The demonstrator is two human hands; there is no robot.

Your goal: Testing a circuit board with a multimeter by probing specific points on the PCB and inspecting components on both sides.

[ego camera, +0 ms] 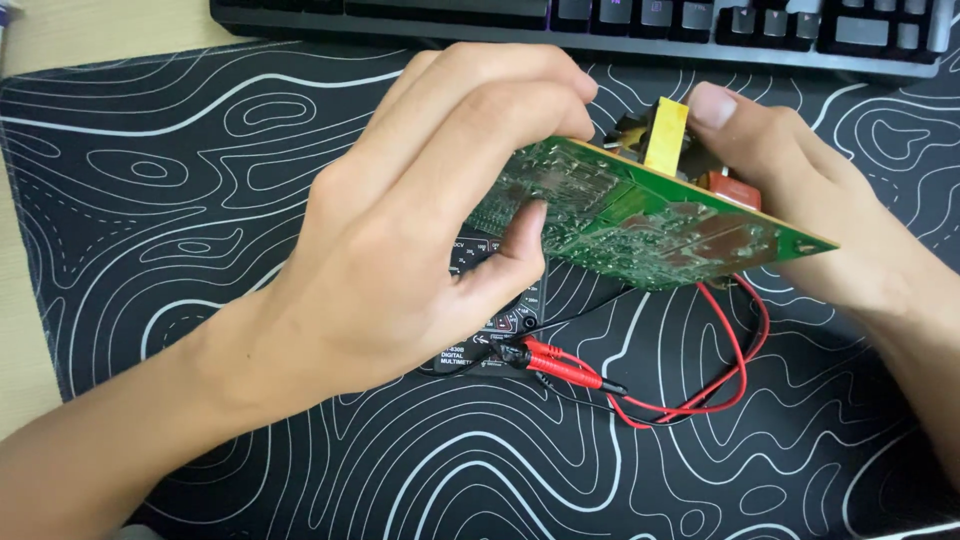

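Note:
A green circuit board (640, 215) is held tilted above the mat, its solder side facing me. A yellow-taped transformer (665, 135) and a red-brown component (728, 186) stick up behind its top edge. My left hand (420, 220) grips the board's left end, thumb on the solder side and fingers over the top. My right hand (840, 220) holds the right end from behind, thumb near the transformer. Under the board lies a black digital multimeter (495, 320), mostly hidden by my left hand, with red and black test leads (700, 385) plugged in.
A black desk mat (200, 180) with white wavy lines covers the wooden desk (25, 350). A black keyboard (620, 25) runs along the far edge. The leads loop on the mat right of the multimeter.

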